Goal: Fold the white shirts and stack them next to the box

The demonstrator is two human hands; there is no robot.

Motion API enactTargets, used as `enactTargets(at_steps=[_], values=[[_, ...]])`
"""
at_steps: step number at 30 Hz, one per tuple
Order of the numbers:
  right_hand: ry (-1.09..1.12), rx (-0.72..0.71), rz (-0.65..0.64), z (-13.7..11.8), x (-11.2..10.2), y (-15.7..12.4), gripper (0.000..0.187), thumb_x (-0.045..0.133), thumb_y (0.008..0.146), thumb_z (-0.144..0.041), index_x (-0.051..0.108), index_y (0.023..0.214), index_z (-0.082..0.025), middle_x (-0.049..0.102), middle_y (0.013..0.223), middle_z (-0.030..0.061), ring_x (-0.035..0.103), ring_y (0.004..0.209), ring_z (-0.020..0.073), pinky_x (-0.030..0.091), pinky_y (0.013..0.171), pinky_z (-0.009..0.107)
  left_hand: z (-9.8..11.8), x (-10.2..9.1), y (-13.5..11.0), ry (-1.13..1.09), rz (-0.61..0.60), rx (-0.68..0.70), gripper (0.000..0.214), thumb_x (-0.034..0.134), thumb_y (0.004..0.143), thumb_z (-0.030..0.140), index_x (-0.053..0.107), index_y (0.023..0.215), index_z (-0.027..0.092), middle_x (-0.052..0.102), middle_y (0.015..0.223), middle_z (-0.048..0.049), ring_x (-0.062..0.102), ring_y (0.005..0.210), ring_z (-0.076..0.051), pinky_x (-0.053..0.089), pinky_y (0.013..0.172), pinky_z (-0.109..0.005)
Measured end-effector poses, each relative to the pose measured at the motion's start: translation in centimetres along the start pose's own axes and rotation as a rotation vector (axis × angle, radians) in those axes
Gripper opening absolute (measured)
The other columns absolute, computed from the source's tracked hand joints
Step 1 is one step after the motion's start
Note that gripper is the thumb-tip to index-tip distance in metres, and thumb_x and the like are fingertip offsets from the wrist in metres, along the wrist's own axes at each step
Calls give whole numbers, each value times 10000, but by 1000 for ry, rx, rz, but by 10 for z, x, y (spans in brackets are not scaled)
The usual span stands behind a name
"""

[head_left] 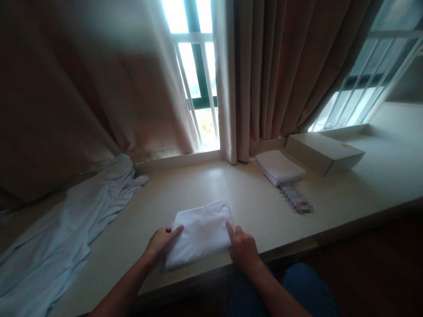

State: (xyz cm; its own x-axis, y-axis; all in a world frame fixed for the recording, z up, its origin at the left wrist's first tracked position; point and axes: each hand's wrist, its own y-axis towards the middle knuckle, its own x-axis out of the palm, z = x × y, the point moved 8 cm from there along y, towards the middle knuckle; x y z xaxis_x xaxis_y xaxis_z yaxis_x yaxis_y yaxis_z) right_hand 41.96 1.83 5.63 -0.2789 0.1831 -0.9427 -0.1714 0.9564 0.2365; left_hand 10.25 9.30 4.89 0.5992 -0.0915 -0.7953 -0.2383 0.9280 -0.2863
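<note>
A white cloth, folded into a flat rectangle, lies near the front edge of the pale wooden ledge. At its left side, my left hand grips the edge, thumb on top and fingers underneath. My right hand holds the opposite side, the thumb resting on the cloth and the other fingers curled along its border. Further back to the right sits a stack of folded white cloth. Loose, crumpled white fabric spreads over the left part of the ledge.
A closed box stands at the back right. A small blurred-out item lies before the folded stack. Brown curtains hang along the barred window. The wooden ledge ends in a front edge above my knees.
</note>
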Motion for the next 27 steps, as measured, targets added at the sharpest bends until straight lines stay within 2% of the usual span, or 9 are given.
enactTargets(at_steps=[3,7,12,16,18,23,25,27], values=[[23,-10,20,0,-3,-1,802,531,726,-71,319,1480,-244,557,990,91,541,815,206,455,706,297,8,-2,2,-95,63,-24,480,635,643,607,686,741,139,709,756,-101,662,754,-274,428,603,-301],[44,-54,69,-4,-7,-2,715,516,777,-56,393,1438,-301,547,1118,116,511,962,238,445,803,331,10,-2,8,-204,66,-48,380,673,639,483,698,776,129,713,744,-88,663,731,-250,435,583,-286],[33,-86,121,-5,-7,-3,682,463,810,-5,427,1419,-310,398,1435,140,508,1067,252,433,894,401,9,15,10,-455,-47,-85,312,660,665,358,685,858,115,714,741,-79,663,640,-203,483,546,-280],[76,-126,160,-6,-6,-3,676,466,806,18,459,1400,-304,301,1527,124,522,1128,261,457,910,417,14,27,9,-629,-115,-74,282,654,678,287,662,908,124,710,759,-80,674,643,-196,537,580,-304],[112,-159,191,-7,-7,-3,679,485,800,22,475,1386,-320,262,1551,105,476,1230,276,455,951,432,15,30,10,-683,-118,-54,309,648,670,216,641,968,132,716,814,-81,685,683,-194,560,631,-316],[174,-178,195,-6,-5,-4,703,547,759,38,521,1344,-352,186,1582,48,318,1382,303,432,1027,446,16,33,11,-676,-56,-25,558,570,609,39,542,1160,121,713,948,-108,699,756,-213,576,685,-354],[186,-175,181,-5,-3,-3,704,557,748,48,536,1331,-346,167,1586,55,295,1395,308,437,1026,447,18,27,11,-625,3,-9,613,544,607,31,514,1213,112,692,1040,-141,696,837,-239,573,714,-375],[195,-179,171,-5,-2,-3,690,561,748,49,547,1321,-336,153,1588,67,283,1401,310,447,1017,447,23,14,7,-567,99,20,650,547,622,48,490,1265,127,625,1209,-160,652,1021,-264,547,842,-398]])
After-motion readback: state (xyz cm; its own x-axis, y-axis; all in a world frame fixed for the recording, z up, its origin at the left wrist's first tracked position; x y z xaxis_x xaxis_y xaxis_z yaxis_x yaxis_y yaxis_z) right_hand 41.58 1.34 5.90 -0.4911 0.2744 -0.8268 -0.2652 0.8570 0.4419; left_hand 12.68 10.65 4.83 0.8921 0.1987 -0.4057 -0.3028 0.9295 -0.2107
